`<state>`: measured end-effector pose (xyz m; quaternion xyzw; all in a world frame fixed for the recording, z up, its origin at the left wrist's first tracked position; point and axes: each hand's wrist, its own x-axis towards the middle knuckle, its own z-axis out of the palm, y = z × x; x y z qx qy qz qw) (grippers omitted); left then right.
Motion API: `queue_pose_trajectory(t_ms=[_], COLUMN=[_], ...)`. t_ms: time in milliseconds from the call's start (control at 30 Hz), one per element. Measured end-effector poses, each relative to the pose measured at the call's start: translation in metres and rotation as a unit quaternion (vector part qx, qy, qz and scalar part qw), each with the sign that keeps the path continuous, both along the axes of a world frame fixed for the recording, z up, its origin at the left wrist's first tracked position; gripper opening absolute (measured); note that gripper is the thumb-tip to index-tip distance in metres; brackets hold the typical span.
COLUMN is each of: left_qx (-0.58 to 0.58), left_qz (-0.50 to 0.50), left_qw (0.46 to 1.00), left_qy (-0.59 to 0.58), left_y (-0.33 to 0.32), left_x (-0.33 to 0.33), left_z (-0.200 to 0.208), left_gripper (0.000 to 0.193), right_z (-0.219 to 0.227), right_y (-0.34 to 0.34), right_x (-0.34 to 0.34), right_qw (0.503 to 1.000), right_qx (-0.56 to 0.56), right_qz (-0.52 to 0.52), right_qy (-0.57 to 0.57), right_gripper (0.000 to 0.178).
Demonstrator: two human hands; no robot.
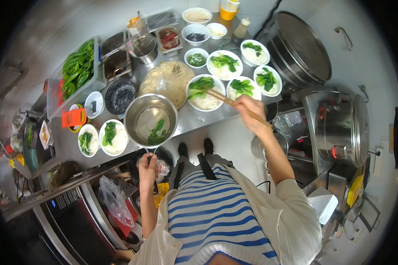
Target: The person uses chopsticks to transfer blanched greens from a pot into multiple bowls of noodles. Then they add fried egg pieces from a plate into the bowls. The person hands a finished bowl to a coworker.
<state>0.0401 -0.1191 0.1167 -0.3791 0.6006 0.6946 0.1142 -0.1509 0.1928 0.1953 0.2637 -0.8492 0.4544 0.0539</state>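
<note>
My left hand (148, 170) is closed round the handle of a metal saucepan (132, 114), held over the counter's near edge. Some leafy greens (157, 132) lie in the bottom of the pan. In my right hand (250, 114) is a pair of wooden chopsticks (222, 97). Their tips touch the greens (202, 84) on top of a white bowl of rice (208, 103). Other rice bowls with greens stand close by: one (244, 88) just right of it, one (224, 65) behind, and two (267, 81) (255, 54) farther right. Two more bowls (115, 138) (88, 140) are left of the pan.
A round wooden board (163, 79) lies behind the pan. Small bowls (196, 34) and metal tubs (169, 39) line the back, with a squeeze bottle (241, 28). A clear bin of green peppers (77, 68) is at left. Large metal pots (298, 48) (340, 128) stand at right.
</note>
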Motion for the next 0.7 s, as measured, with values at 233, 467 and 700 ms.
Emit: queue_pose_trajectory(t_ms=[233,467,700], left_qx=[0.000,-0.048,-0.144], left_qz=[-0.015,-0.063,-0.093], left_qw=[0.999,0.991,0.975], left_qy=[0.046,0.110,0.139], left_y=[0.011,0.018,0.019], left_x=[-0.006,-0.008,-0.002], left_z=[0.006,0.007,-0.002], left_gripper=[0.011,0.009,0.011], right_z=[0.039,0.019,0.024], right_y=[-0.035,-0.074,-0.084], right_x=[0.022,0.022,0.014], right_qw=[0.968,0.949,0.944], right_qx=[-0.133,-0.056,-0.052], right_qz=[0.211,0.307,0.302], right_qy=[-0.030,-0.048,-0.125], right_gripper=[0.044,0.041,0.026])
